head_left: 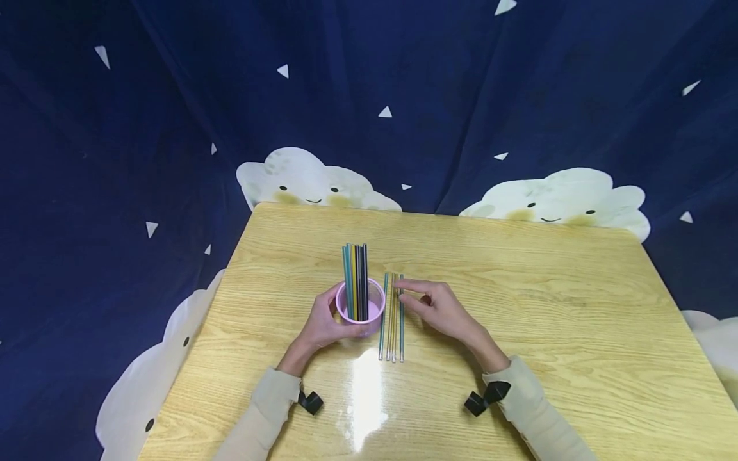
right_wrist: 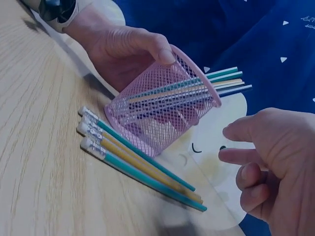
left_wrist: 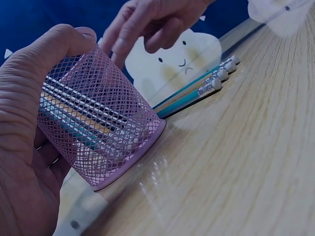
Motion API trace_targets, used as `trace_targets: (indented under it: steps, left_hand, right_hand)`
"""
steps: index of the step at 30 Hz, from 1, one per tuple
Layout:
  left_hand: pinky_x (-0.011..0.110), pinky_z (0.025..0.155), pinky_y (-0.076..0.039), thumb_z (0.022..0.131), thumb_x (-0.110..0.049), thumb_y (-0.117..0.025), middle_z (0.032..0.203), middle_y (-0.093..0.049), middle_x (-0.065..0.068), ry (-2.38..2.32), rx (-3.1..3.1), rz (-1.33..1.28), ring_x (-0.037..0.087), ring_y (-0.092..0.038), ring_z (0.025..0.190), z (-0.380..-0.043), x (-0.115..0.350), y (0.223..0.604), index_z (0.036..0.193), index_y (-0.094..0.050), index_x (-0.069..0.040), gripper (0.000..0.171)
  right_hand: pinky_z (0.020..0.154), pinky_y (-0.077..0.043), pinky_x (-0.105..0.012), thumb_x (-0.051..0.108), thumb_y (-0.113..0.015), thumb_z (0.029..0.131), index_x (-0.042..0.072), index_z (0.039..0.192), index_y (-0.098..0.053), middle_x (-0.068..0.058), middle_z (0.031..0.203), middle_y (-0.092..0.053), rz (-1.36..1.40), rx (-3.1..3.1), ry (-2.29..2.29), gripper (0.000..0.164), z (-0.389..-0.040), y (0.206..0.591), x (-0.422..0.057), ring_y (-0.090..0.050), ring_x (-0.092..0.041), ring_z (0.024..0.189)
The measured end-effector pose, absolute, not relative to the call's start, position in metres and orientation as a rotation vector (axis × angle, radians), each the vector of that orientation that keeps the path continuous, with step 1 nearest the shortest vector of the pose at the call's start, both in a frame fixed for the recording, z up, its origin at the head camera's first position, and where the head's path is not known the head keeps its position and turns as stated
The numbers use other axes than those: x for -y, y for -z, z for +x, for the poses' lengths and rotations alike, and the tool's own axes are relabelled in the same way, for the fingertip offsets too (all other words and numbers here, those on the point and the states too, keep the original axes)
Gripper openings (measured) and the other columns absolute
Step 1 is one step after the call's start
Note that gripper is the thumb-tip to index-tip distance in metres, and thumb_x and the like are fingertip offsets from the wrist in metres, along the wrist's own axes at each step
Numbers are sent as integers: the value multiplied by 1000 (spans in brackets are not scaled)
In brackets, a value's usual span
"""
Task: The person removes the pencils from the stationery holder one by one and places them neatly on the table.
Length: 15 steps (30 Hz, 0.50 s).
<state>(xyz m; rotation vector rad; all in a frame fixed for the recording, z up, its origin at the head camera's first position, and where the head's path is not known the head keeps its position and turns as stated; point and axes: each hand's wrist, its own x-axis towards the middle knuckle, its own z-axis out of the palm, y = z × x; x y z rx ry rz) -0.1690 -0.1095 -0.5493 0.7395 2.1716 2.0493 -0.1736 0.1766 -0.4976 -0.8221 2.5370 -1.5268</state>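
My left hand (head_left: 323,325) grips a pink mesh pencil cup (left_wrist: 110,105), thumb on the near side and fingers around the back. Several teal, yellow and dark pencils (head_left: 355,282) stand inside it, leaning together to the left. Right of the cup, loose pencils lie side by side on the table: a teal pencil (head_left: 383,320), yellow pencils (head_left: 392,326) and another teal pencil (head_left: 401,330), eraser ends toward me. Over their far ends hovers my right hand (head_left: 444,310), index finger and thumb apart, other fingers bent, holding nothing.
A light wood-grain table (head_left: 548,333) lies under everything, with a bright glare patch near its front. Behind it hangs a dark blue curtain (head_left: 369,51) printed with white triangles and smiling clouds. Both wrists wear black straps with small cameras.
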Motion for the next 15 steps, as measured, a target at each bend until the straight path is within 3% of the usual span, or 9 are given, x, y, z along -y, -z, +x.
trace_targets:
  steps: [8, 12, 15]
  left_hand:
    - [39, 108, -53, 66, -5, -94, 129, -70, 17, -2055, -2177, 777, 31, -66, 118, -170, 111, 549, 142, -59, -3, 83]
    - [39, 108, -53, 66, -7, -94, 129, -70, 17, -2046, -2184, 783, 30, -66, 119, -170, 111, 549, 142, -60, -3, 83]
    - [41, 108, -53, 67, -7, -94, 130, -69, 16, -2035, -2192, 781, 30, -65, 119, -170, 111, 549, 142, -59, -4, 83]
  right_hand:
    - [41, -35, -21, 15, -68, 102, 7, 134, -71, -11, 140, -67, -936, -2494, 1594, 33, -175, 492, -164, -33, -2, 49]
    - [46, -39, -21, 14, -68, 102, 9, 135, -70, -11, 143, -65, -981, -2495, 1597, 33, -178, 491, -158, -54, -5, 71]
    - [48, -42, -21, 14, -67, 103, 10, 137, -69, -10, 145, -64, -1000, -2480, 1595, 34, -180, 489, -153, -58, -11, 77]
